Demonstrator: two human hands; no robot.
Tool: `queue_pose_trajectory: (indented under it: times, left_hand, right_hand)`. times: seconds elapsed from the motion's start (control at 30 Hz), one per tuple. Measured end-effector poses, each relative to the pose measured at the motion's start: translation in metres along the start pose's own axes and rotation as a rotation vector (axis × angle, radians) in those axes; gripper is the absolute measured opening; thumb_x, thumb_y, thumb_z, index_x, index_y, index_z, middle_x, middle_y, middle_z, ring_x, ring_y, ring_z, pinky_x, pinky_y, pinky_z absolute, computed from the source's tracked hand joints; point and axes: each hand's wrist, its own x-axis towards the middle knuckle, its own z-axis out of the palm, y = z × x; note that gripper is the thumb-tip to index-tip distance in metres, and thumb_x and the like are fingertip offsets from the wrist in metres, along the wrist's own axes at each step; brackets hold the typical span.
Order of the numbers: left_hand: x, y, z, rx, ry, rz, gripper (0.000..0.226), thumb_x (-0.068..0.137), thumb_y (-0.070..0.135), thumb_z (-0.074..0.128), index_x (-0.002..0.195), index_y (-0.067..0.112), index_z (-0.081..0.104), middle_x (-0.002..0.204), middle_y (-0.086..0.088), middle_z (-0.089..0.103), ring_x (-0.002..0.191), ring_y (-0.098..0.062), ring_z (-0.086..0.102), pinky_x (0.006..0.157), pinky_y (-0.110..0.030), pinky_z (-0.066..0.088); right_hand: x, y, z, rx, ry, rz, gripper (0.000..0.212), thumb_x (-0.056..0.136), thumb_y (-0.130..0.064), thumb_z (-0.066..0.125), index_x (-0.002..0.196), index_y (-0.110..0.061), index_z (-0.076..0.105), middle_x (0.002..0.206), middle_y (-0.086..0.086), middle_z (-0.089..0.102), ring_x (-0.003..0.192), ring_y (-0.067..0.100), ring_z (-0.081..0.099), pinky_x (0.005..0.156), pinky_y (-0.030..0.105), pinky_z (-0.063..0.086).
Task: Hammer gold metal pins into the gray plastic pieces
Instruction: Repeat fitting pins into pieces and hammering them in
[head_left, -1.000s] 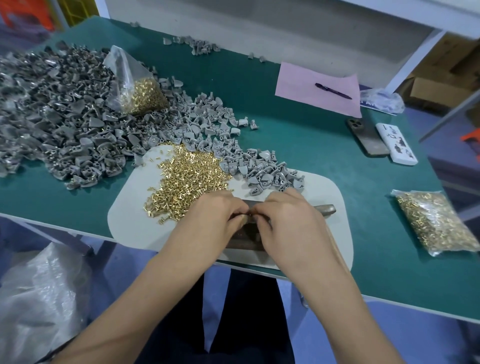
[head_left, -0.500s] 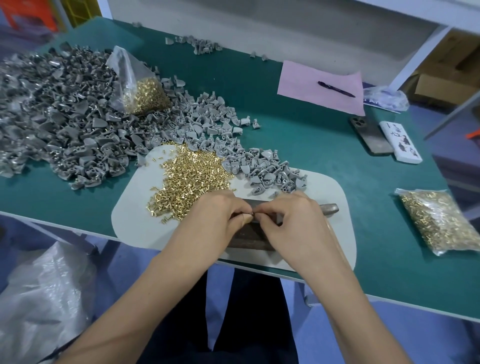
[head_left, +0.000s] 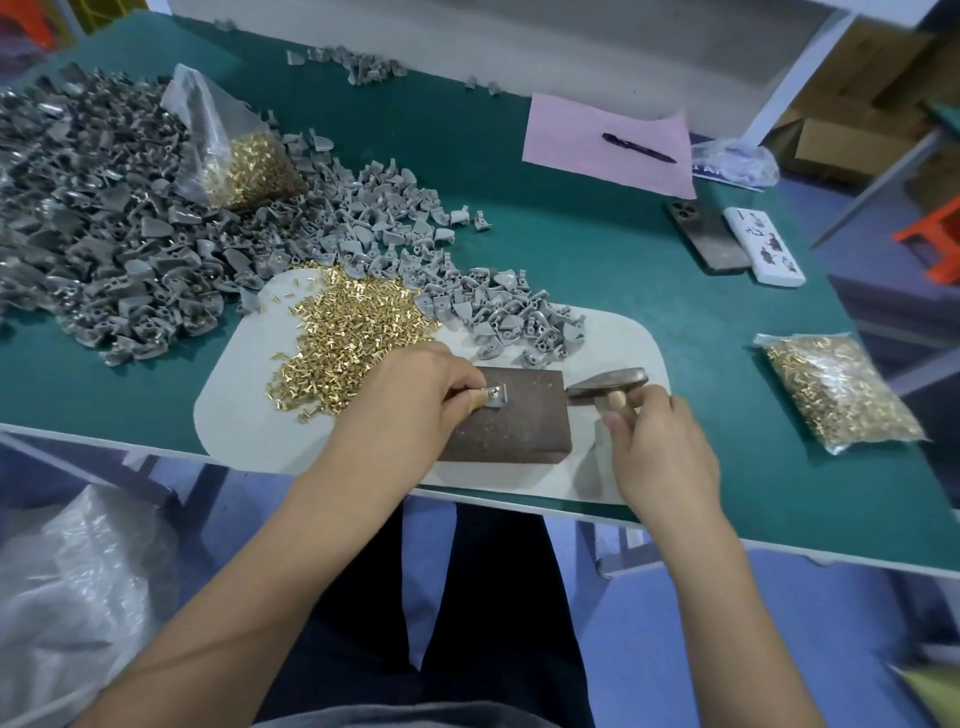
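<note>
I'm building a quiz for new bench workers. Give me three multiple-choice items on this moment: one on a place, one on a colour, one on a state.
1. Where does the pen lie?
A. on the pink sheet
B. on the dark block
C. among the loose pins

2. What colour is the table mat?
A. red
B. green
C. yellow

3. What is the right hand doing?
A. resting flat on the mat
B. scooping pins
C. gripping the hammer

Answers:
1. A, the pen sits on the pink sheet at the far side of the table.
2. B, the mat is green all round the piles.
3. C, its fingers curl round the handle of the hammer, while the left hand pinches a gray plastic piece on the dark block.
</note>
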Motion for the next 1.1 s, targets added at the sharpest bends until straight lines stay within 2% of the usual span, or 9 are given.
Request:
queue_pose_trajectory:
  times: [0.13, 0.2, 0.27, 0.33, 0.5, 0.63, 0.8, 0.93, 1.1]
  left_hand:
    - [0.003, 0.001, -0.001, 0.015, -0.023, -0.003, 0.011, 0.092, 0.027, 0.072, 0.088, 0.018, 0.077, 0.081, -0.002, 0.064, 0.077, -0.02, 0.059, 0.074, -0.039, 0.049]
    - [0.002, 0.001, -0.001, 0.027, -0.026, -0.004, 0.01, 0.092, 0.026, 0.071, 0.093, 0.019, 0.078, 0.085, -0.002, 0.065, 0.081, -0.02, 0.059, 0.077, -0.039, 0.049]
    - [0.001, 0.002, -0.001, 0.041, -0.021, -0.004, 0.011, 0.093, 0.027, 0.071, 0.094, 0.019, 0.078, 0.088, -0.002, 0.065, 0.083, -0.02, 0.059, 0.078, -0.039, 0.049]
    - [0.001, 0.003, -0.002, 0.057, -0.029, -0.007, 0.01, 0.093, 0.027, 0.07, 0.095, 0.021, 0.078, 0.089, 0.0, 0.065, 0.083, -0.019, 0.059, 0.079, -0.038, 0.05]
    - [0.002, 0.005, -0.004, 0.073, -0.055, -0.033, 0.012, 0.095, 0.027, 0.068, 0.103, 0.024, 0.077, 0.09, 0.002, 0.063, 0.086, -0.018, 0.058, 0.08, -0.034, 0.048]
    - [0.007, 0.007, -0.005, 0.102, -0.114, -0.059, 0.015, 0.097, 0.029, 0.064, 0.102, 0.024, 0.078, 0.089, 0.001, 0.061, 0.085, -0.02, 0.06, 0.079, -0.033, 0.047]
    - [0.006, 0.006, -0.007, 0.095, -0.106, -0.042, 0.015, 0.095, 0.029, 0.067, 0.106, 0.027, 0.077, 0.089, 0.003, 0.061, 0.084, -0.017, 0.058, 0.081, -0.033, 0.049]
    - [0.006, 0.007, -0.007, 0.101, -0.112, -0.061, 0.015, 0.097, 0.031, 0.064, 0.102, 0.025, 0.077, 0.089, 0.0, 0.06, 0.083, -0.02, 0.059, 0.079, -0.035, 0.049]
    - [0.005, 0.01, -0.009, 0.091, -0.103, -0.069, 0.015, 0.095, 0.03, 0.067, 0.105, 0.026, 0.077, 0.092, 0.002, 0.062, 0.086, -0.018, 0.058, 0.082, -0.033, 0.049]
  right_hand:
    - [0.005, 0.002, -0.012, 0.107, 0.102, -0.046, 0.035, 0.109, -0.037, 0.032, 0.118, -0.012, 0.055, 0.114, 0.009, 0.058, 0.097, 0.04, 0.059, 0.075, 0.044, 0.044]
    - [0.003, 0.001, -0.022, 0.425, 0.096, -0.111, 0.03, 0.109, -0.035, 0.036, 0.102, -0.02, 0.061, 0.088, -0.009, 0.066, 0.081, 0.025, 0.062, 0.068, 0.036, 0.042]
    - [-0.003, -0.008, -0.032, 0.609, 0.085, -0.265, 0.026, 0.107, -0.038, 0.044, 0.092, -0.029, 0.063, 0.071, -0.014, 0.063, 0.061, 0.008, 0.054, 0.06, 0.025, 0.04]
    - [-0.014, -0.021, -0.034, 0.556, 0.06, -0.446, 0.023, 0.105, -0.041, 0.047, 0.088, -0.037, 0.062, 0.069, -0.018, 0.06, 0.061, 0.007, 0.052, 0.056, 0.015, 0.036]
    - [-0.021, -0.039, -0.023, 0.405, 0.07, -0.479, 0.029, 0.102, -0.052, 0.043, 0.107, -0.034, 0.065, 0.074, -0.009, 0.064, 0.07, 0.02, 0.056, 0.064, 0.041, 0.051]
    - [-0.029, -0.042, -0.027, 0.55, 0.307, -0.515, 0.024, 0.105, -0.047, 0.045, 0.107, -0.034, 0.065, 0.069, -0.019, 0.056, 0.06, 0.011, 0.049, 0.053, 0.02, 0.037]
    - [-0.033, -0.048, -0.026, 0.282, 0.09, -0.477, 0.031, 0.103, -0.052, 0.04, 0.112, -0.033, 0.063, 0.074, -0.003, 0.064, 0.074, 0.033, 0.058, 0.065, 0.043, 0.052]
    - [-0.034, -0.049, -0.035, 0.411, 0.316, -0.442, 0.031, 0.102, -0.055, 0.038, 0.114, -0.038, 0.061, 0.067, -0.012, 0.06, 0.062, 0.019, 0.052, 0.055, 0.034, 0.043]
    - [-0.036, -0.047, -0.026, 0.278, 0.108, -0.448, 0.033, 0.101, -0.056, 0.037, 0.113, -0.037, 0.06, 0.074, -0.003, 0.064, 0.074, 0.033, 0.058, 0.061, 0.037, 0.047]
